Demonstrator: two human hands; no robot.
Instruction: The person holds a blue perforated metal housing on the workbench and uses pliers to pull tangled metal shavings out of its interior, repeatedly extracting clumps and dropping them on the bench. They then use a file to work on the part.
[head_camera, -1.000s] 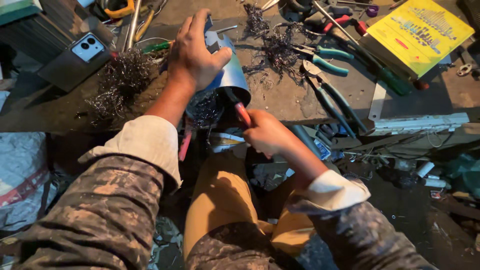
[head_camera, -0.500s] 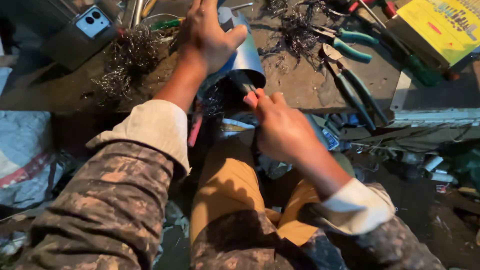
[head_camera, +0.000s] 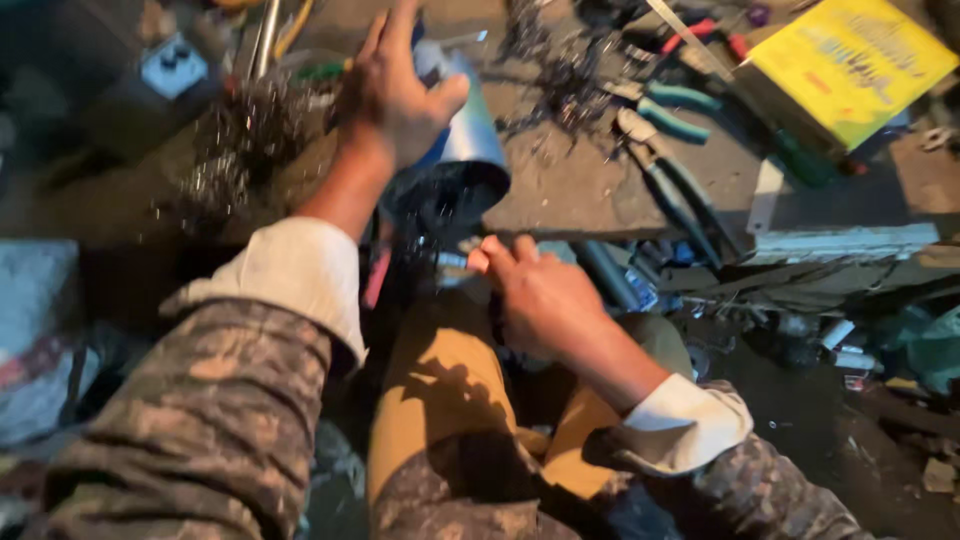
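My left hand (head_camera: 400, 90) grips a shiny metal can (head_camera: 468, 140) that lies tilted on the workbench edge, its open mouth facing me. Dark tangled wire fills the can's mouth (head_camera: 440, 200). My right hand (head_camera: 535, 295) sits just below the can's mouth, fingers pinched on a small thin tool whose tip points into the can. The frame is blurred, so the tool's shape is unclear.
A workbench (head_camera: 570, 190) carries wire shavings (head_camera: 240, 140), pliers with teal handles (head_camera: 660, 100), a yellow box (head_camera: 850, 60) and a phone (head_camera: 170, 65). Scrap parts lie below the bench at right (head_camera: 830, 340). My knees in tan trousers (head_camera: 440, 390) are under my hands.
The view has shifted and blurred. My right hand has dropped slightly below the can's mouth and turned; my left hand keeps its grip on the can.
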